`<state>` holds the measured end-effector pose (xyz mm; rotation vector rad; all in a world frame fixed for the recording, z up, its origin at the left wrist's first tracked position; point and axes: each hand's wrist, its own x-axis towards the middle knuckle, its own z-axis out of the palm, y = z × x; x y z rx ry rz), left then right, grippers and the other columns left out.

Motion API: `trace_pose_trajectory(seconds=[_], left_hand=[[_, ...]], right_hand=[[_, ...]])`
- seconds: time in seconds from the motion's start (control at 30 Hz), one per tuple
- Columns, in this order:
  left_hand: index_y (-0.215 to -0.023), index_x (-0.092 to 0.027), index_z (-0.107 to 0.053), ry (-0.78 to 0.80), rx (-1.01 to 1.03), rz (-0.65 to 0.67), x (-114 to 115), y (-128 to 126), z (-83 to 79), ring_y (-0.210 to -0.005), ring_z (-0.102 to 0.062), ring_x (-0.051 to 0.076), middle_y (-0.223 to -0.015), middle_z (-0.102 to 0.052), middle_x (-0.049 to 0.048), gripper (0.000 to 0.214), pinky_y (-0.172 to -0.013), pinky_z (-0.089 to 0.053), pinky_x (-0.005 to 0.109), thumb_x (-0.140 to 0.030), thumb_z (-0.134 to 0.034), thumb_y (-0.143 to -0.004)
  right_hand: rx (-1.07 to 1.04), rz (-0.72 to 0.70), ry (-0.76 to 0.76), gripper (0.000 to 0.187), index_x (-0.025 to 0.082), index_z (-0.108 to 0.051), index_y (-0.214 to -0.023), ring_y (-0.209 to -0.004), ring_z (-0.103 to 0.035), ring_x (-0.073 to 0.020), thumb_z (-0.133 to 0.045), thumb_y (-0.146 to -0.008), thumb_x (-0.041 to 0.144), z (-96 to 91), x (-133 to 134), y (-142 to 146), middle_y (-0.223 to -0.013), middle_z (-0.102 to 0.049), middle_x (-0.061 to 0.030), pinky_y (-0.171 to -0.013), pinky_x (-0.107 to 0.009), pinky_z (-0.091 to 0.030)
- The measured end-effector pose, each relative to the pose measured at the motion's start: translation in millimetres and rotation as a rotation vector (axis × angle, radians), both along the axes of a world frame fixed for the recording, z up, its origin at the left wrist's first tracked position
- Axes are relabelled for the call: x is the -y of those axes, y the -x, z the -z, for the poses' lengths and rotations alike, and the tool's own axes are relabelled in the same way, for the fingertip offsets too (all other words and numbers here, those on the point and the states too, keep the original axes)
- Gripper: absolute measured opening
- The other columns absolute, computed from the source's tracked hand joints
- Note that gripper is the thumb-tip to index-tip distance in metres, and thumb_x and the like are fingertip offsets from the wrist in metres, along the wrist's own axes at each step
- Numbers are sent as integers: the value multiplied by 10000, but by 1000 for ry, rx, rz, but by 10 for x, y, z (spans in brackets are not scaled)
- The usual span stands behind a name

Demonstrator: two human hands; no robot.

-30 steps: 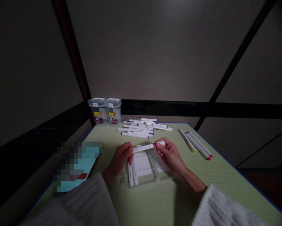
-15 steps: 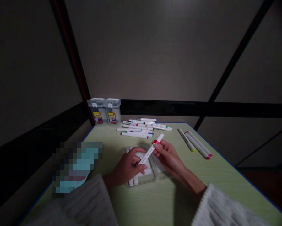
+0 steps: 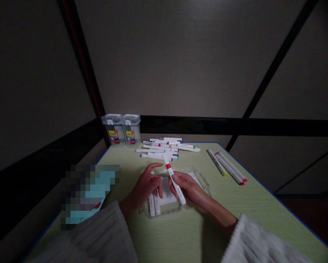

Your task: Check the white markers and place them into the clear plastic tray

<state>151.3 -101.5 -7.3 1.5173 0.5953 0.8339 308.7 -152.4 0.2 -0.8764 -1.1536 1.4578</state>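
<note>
My right hand (image 3: 190, 190) is closed round a white marker with a red band (image 3: 174, 179), held lengthwise over the open clear plastic case (image 3: 205, 181). Two white markers (image 3: 153, 204) lie in the case's left side. My left hand (image 3: 144, 186) rests on the case's left part with its fingers spread, the index finger raised, holding nothing. White knit sleeves cover both forearms.
A heap of several white markers (image 3: 164, 149) lies at the table's far middle. Two closed clear marker boxes (image 3: 122, 129) stand at the far left corner. Three markers (image 3: 228, 167) lie at the right. A blurred teal object (image 3: 90, 191) sits left. The green table (image 3: 262, 215) has blue edges.
My right hand turned the red-banded marker from crosswise to lengthwise and lowered it over the case. My left hand let go of the marker's end and settled on the case.
</note>
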Motion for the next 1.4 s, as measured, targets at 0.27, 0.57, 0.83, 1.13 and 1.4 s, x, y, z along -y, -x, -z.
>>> trace_pose_trajectory(seconds=[0.27,0.57,0.83,1.13,1.4], left_hand=[[-903,-169,-481,-2,59,-90,-56,18,-28,-339,-470,89,-389,-518,-74,414,-386,-339,185,-552,-521,-750],[-710,-180,-462,-30,76,-181,-77,9,-17,-334,-377,57,-406,-472,-86,315,-353,-264,170,-478,-559,-734],[-665,-189,-423,-51,111,-301,-85,22,-52,-354,-353,50,-430,-441,-94,308,-376,-279,176,-452,-565,-739],[-622,-200,-359,-3,114,-280,-73,20,-57,-346,-301,40,-419,-379,-107,342,-354,-228,156,-450,-564,-731],[-604,-202,-319,47,120,-291,-125,15,0,-327,-247,26,-403,-285,-126,397,-339,-165,141,-481,-575,-723]], right_hand=[[188,-65,-15,457,135,-685,-686,-381,-208,-65,-547,-752,566,8,7,-44,-361,-327,83,-441,-240,-138],[-67,73,126,437,122,-662,-730,-337,-244,-43,-635,-680,555,12,-55,-71,-362,-399,78,-366,-199,-135],[-423,185,229,274,114,-641,-710,-335,-344,-31,-711,-666,374,46,-150,-203,-406,-465,63,-327,-138,-263],[-457,176,235,163,116,-644,-679,-348,-386,-41,-672,-715,272,95,-164,-221,-440,-482,52,-335,-131,-339],[-442,177,205,140,121,-642,-667,-363,-422,-29,-735,-654,224,100,-148,-200,-449,-524,44,-348,-102,-350]])
